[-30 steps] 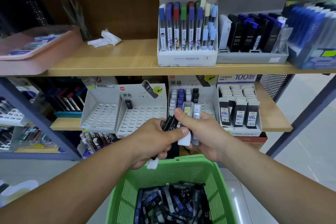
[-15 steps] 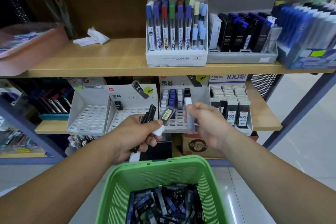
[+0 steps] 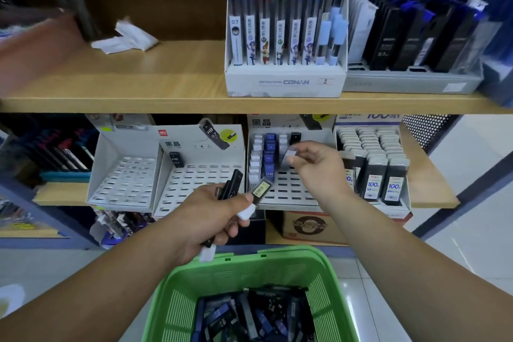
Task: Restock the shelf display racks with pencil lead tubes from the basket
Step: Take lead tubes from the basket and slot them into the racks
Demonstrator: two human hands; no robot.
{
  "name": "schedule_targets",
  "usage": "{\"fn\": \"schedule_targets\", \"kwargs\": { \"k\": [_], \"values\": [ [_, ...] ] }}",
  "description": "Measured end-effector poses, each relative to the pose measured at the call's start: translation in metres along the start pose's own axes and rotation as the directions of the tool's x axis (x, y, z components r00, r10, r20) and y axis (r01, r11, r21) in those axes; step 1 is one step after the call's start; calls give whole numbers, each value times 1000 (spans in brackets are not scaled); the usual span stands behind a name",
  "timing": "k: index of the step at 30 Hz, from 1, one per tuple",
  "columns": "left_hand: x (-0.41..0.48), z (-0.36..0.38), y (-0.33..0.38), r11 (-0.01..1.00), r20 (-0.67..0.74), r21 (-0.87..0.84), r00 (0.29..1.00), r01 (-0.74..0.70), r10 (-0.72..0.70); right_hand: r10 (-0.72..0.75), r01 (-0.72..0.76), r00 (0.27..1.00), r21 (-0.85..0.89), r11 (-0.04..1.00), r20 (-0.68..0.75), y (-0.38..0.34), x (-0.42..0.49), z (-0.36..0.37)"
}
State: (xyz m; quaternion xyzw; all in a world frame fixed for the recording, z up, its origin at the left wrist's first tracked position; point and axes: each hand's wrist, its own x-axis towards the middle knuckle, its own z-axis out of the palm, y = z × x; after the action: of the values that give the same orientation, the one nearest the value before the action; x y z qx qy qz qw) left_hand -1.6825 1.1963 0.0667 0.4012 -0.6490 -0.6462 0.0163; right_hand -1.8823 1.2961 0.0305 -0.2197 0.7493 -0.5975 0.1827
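My left hand [image 3: 213,219] grips a bunch of lead tubes [image 3: 259,191], black ones and one with a white cap, in front of the lower shelf. My right hand [image 3: 311,166] pinches a single white-capped tube [image 3: 288,155] over the third white display rack [image 3: 288,186], which holds rows of white and blue tubes. The green basket [image 3: 177,302] below my hands is full of dark lead tubes [image 3: 249,316]. Two white racks to the left stand nearly bare: one [image 3: 125,183] with nothing in its slots, one [image 3: 200,183] with a single black HB tube [image 3: 175,159].
A full rack of 100-count tubes [image 3: 374,175] stands right of my right hand. On the upper shelf [image 3: 166,97] are a Conan lead display [image 3: 286,36], a grey tray of dark tubes [image 3: 410,44] and crumpled white paper [image 3: 125,39]. A cardboard box [image 3: 308,228] sits below.
My hands have separated. The right hand took one white-capped tube away from the left hand's bunch and carried it up to the third rack. The view has moved closer to the shelves.
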Motion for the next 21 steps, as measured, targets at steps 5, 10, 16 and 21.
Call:
{"fn": "schedule_targets", "kwargs": {
  "k": [5,10,16,21],
  "values": [
    [8,2,3,998,-2,-67,1000,3,-3,-20,22,1000,-80,997,22,10,13,4],
    [8,-1,4,989,17,-147,1000,3,0,-42,50,997,-127,991,65,7,14,7],
    [3,-5,3,988,43,-156,999,-21,28,-33,44,998,-231,972,51,16,17,6],
    [1,-6,1,997,54,-52,997,-48,51,-15,15,1000,-220,975,-1,16,17,10]
  ]
}}
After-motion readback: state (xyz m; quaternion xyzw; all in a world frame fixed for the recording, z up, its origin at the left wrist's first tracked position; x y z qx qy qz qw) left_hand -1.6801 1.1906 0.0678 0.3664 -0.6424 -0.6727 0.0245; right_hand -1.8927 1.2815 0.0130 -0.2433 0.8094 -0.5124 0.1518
